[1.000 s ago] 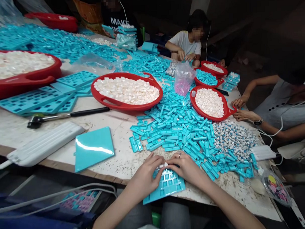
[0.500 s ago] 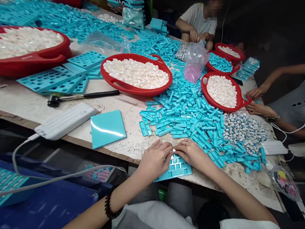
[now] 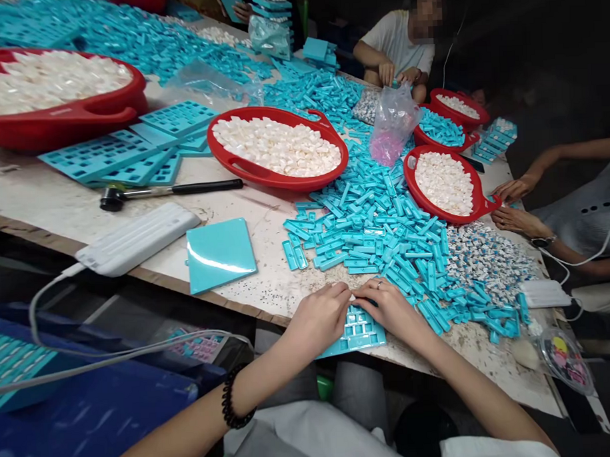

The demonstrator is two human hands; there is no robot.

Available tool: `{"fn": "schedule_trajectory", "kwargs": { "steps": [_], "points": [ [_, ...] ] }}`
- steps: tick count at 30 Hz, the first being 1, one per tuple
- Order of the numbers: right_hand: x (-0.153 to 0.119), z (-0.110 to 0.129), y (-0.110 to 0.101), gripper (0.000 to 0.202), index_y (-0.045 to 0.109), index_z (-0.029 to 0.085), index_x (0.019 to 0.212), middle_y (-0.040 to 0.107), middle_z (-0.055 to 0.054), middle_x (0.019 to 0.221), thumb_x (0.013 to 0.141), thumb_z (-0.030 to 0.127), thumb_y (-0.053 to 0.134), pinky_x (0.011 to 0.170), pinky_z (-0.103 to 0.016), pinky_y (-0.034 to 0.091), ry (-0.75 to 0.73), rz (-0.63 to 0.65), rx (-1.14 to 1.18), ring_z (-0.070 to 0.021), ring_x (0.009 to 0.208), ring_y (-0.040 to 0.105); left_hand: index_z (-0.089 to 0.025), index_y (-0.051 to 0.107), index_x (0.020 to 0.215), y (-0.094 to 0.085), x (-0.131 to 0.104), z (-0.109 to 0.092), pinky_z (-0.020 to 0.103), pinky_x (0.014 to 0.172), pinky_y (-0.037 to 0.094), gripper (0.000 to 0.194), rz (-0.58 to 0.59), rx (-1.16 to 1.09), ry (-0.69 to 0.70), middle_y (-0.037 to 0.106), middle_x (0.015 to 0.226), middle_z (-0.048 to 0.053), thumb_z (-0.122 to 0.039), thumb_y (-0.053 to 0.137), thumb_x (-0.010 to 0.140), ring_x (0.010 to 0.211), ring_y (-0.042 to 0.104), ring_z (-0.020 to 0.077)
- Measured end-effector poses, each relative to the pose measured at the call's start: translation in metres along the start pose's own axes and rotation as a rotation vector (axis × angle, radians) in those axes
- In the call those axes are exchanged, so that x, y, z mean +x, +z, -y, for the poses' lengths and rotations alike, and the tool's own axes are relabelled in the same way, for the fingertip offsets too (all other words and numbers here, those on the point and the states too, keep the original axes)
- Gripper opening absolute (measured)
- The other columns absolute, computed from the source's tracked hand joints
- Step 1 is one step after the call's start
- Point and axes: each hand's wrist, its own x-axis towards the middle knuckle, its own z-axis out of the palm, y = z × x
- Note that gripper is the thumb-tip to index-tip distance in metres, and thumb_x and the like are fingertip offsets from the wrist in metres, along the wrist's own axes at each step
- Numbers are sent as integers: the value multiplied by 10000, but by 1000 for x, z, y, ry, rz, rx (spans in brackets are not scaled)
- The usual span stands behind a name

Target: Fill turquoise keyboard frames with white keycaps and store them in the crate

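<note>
A turquoise panel with square openings (image 3: 362,332) lies at the table's front edge, partly under both hands. My left hand (image 3: 324,311) is closed over its upper left part, fingers pinched together. Beside it, my right hand (image 3: 382,300) has its fingers bent and pressed at the panel's top edge, the fingertips of both hands nearly touching. A tiny white piece shows between the fingertips; which hand grips it is unclear. Just beyond the hands spreads a pile of small turquoise strips (image 3: 370,233). A smooth turquoise plate (image 3: 220,255) lies to the left.
Red baskets of white pieces stand at the centre (image 3: 278,183), far left (image 3: 81,115) and right (image 3: 447,217). A black-handled hammer (image 3: 203,187) and white power strip (image 3: 140,241) lie left. Small white-and-blue parts (image 3: 486,259) are heaped right. Two people work at the table's far and right sides.
My left hand has shifted slightly right, its fingers now bunched closer together. The white piece between the hands is less visible. The view has moved a little.
</note>
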Motion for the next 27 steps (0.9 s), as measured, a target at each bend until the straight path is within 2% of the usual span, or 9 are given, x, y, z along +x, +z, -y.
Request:
{"fn": "schedule_trajectory", "kwargs": {
  "steps": [5,8,10,13,15,17,19,23,27],
  "points": [
    [1,6,-2,187,748,239,1120,746,-31,994,941,241,694,912,-301,486,43,30,4,-186,972,679,-215,623,1017,10,-3,7,324,737,571,204,-147,-99,32,701,1001,62,-227,420,996,884,701,220],
    [-4,0,-15,249,724,225,1169,747,-35,990,929,290,715,939,-306,465,55,-31,-23,-187,987,677,-220,612,1013,15,-4,13,347,760,583,198,-179,-176,27,708,1019,64,-280,423,1000,894,716,232],
    [-13,-15,-34,263,709,233,1192,744,-32,979,941,311,696,916,-310,471,141,-181,-55,-191,965,674,-214,606,1059,17,-4,16,373,806,587,203,-196,-201,37,706,1080,81,-300,432,1000,958,717,250],
    [-36,-50,-67,194,726,219,1106,728,-53,980,974,305,614,853,-327,489,365,-471,-207,-212,915,661,-207,528,1295,20,-6,19,423,924,564,325,-271,-186,73,672,1237,114,-313,458,996,1132,673,281],
    [-54,-76,-86,199,726,191,1054,717,-80,994,967,289,577,855,-358,486,498,-566,-369,-244,932,647,-244,471,1382,23,-8,20,481,1044,493,390,-312,-153,135,660,1292,102,-295,471,995,1191,648,283],
    [-67,-97,-96,210,721,169,1035,713,-100,1006,950,265,555,861,-376,480,582,-592,-488,-270,970,634,-290,482,1376,27,-11,21,528,1137,390,381,-318,-120,214,679,1293,67,-276,481,995,1203,644,274],
    [-76,-110,-98,213,719,167,1025,721,-98,1007,937,252,544,868,-375,476,603,-589,-531,-275,991,628,-303,465,1410,32,-16,20,549,1177,315,420,-300,-71,252,678,1329,52,-283,493,991,1266,605,288],
    [-77,-118,-94,207,713,178,982,737,-84,973,932,256,528,857,-363,464,571,-580,-532,-258,949,642,-274,234,1594,38,-31,11,604,1203,190,674,-263,92,166,554,1498,58,-366,502,983,1432,424,362],
    [-75,-120,-96,236,702,168,918,733,-87,875,935,301,508,817,-369,440,551,-600,-558,-252,835,661,-284,133,1623,39,-36,7,605,1229,85,759,-255,145,148,505,1538,44,-466,498,982,1457,388,359]
  ]
}}
